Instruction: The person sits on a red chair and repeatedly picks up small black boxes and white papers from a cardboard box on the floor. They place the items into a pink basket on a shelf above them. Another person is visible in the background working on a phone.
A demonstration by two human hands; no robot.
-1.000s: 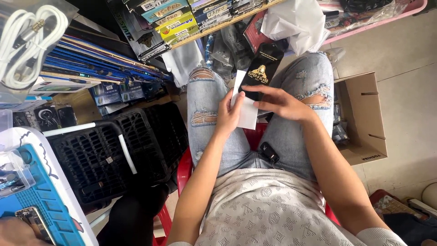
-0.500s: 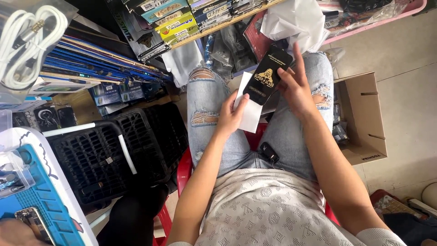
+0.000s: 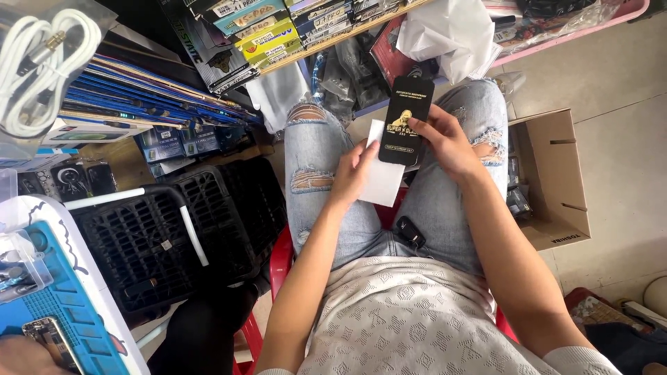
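- The right hand (image 3: 448, 142) pinches a flat black packet (image 3: 406, 119) with gold print, thumb on its face and fingers curled behind its right edge; the packet stands nearly upright above the lap, at about 12 o'clock from the person's chest.
- The left hand (image 3: 354, 173) holds a white paper sleeve (image 3: 383, 177), thumb pressed on its left side and fingers underneath; the sleeve sits just below and partly behind the black packet, touching it.
- Both hands meet between the knees of the ripped pale jeans (image 3: 313, 160); a small black clip (image 3: 410, 231) lies on the lap at 6 o'clock from the sleeve.
- The person sits on a red plastic chair (image 3: 281, 253), wearing a cream knitted top (image 3: 403, 319).
- At 9 o'clock from the hands stands a black plastic crate (image 3: 160, 236) with a white bar across it.
- At 3 o'clock an open cardboard box (image 3: 556, 173) rests on the pale floor.
- At 11 o'clock lie stacks of flat boxed packets (image 3: 264, 35) on a wooden shelf, with a pile of blue flat packs (image 3: 139, 97) to their left.
- A coiled white cable (image 3: 42, 62) in clear wrap hangs at far 10 o'clock.
- At 7 o'clock a blue work mat (image 3: 62, 305) carries a phone (image 3: 52, 340), partly cut off by the picture's edge.
- Crumpled white plastic bag (image 3: 451, 35) lies at 12 o'clock, beyond the knees.
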